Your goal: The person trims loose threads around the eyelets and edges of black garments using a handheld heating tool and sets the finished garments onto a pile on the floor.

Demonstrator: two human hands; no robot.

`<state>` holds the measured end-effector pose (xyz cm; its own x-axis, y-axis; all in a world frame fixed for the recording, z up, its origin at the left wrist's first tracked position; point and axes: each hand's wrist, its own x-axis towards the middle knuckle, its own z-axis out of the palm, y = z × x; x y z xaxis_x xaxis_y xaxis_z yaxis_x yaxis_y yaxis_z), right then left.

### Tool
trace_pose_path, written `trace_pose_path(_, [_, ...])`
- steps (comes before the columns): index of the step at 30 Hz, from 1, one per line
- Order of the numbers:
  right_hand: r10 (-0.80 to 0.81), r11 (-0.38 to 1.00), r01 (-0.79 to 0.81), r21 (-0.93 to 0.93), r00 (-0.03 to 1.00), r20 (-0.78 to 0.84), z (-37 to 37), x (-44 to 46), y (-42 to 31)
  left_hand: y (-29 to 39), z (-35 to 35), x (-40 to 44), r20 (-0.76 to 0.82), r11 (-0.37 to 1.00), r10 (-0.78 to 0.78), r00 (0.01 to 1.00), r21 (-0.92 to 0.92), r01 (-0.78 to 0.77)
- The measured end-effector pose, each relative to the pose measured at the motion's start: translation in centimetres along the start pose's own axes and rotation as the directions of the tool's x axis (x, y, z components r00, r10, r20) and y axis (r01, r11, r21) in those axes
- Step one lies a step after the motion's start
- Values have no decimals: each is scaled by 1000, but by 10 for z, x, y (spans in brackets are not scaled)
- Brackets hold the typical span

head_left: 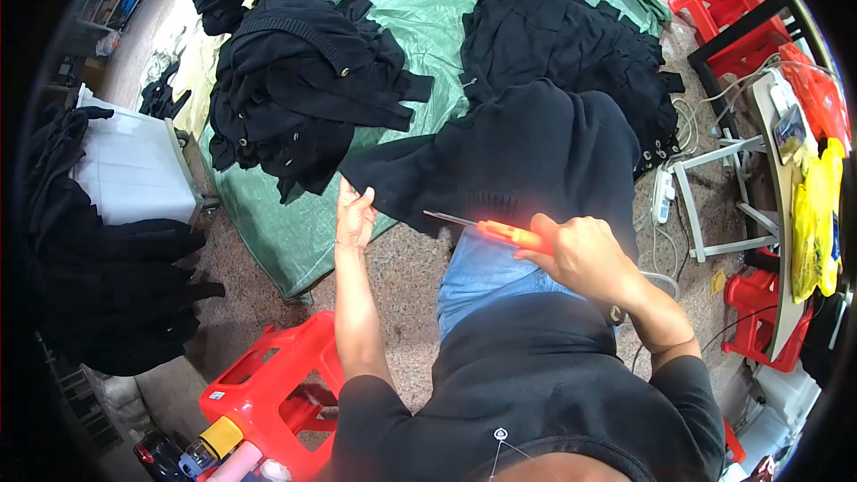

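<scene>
Centre frame, our left hand (355,214) pinches the black garment (527,147) over our lap, seemingly to tension it; our right fingers grip the orange-handled tool (509,234), keeping its tip near.

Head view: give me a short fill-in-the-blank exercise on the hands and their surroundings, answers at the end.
1. The left hand holds the edge of a garment whose colour is ____.
2. The right hand grips a slim tool that points toward the ____ hand.
3. The sheet on the floor is coloured ____.
4. The plastic stool at lower left is coloured ____.

Missing words: black; left; green; red.
</scene>
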<state>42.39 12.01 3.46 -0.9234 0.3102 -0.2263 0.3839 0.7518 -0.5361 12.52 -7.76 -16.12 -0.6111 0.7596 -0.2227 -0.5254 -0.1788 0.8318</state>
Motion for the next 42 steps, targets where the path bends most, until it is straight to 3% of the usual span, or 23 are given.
trace_pose_path(4, [-5,1000,4,11,999,46,-1,-2,-2,2,1,6,-9,1000,-1,1000,3,1])
trace_pose_path(6, [-32,999,33,38,999,-31,-2,0,-6,6,3,6,-46,998,-57,997,3,57])
trace_pose_path(10, [-36,999,37,31,998,-47,3,6,-7,3,-11,-3,-131,1000,-22,991,-18,20])
trace_pose_path(16, [-53,992,64,-110,993,102,10,2,3,15,-27,-5,-141,1000,-6,990,-4,5])
trace_pose_path(19, [-34,999,35,-21,999,21,-4,-3,-2,25,-17,1,-94,999,47,994,-2,-47])
trace_pose_path(21, [-13,987,17,157,999,-30,-11,-10,-2,31,-24,2,-101,998,-33,994,45,38])
trace_pose_path(25, [104,979,-77,189,985,-137,-3,-26,8,40,-26,2,-93,997,-39,995,64,45])
trace_pose_path(26, [173,962,-127,243,969,-178,0,-31,13,40,-24,2,-208,982,-61,976,163,96])
trace_pose_path(28, [340,900,-247,360,914,-223,-2,-45,26,30,-24,9,-547,733,-5,837,567,376])
trace_pose_path(29, [380,881,-244,406,875,-299,-1,-54,36,9,-41,13,-451,553,178,875,781,291])
trace_pose_path(30, [429,865,-253,434,822,-375,-1,-62,44,2,-15,7,-207,398,318,925,915,68])
trace_pose_path(31, [459,855,-244,457,765,-452,2,-70,56,-2,30,-5,67,216,411,909,962,-169])
trace_pose_path(32, [520,826,-273,493,705,-482,1,-77,64,1,81,-15,259,308,289,921,886,-346])
trace_pose_path(34, [601,773,-291,564,621,-503,4,-90,77,3,168,-42,603,124,29,797,789,-602])
trace_pose_path(35, [619,763,-293,576,589,-520,4,-95,79,-1,200,-52,621,-31,-129,773,776,-630])
trace_pose_path(36, [657,718,-279,638,574,-489,4,-99,78,-17,212,-51,645,-96,-96,758,752,-652])
trace_pose_path(38, [651,736,-277,618,539,-534,9,-108,81,-43,213,-28,664,-193,179,726,747,-636])
trace_pose_path(39, [640,750,-275,602,534,-553,9,-112,80,-38,206,-16,663,-98,191,723,746,-658])
trace_pose_path(40, [646,747,-283,601,520,-558,11,-117,81,-27,205,-6,673,47,368,642,676,-736])
trace_pose_path(41, [652,745,-292,599,509,-562,12,-121,83,-8,202,-5,616,61,443,652,705,-707])
trace_pose_path(42, [668,730,-288,619,492,-558,13,-126,84,20,194,-3,621,-27,469,629,721,-692])
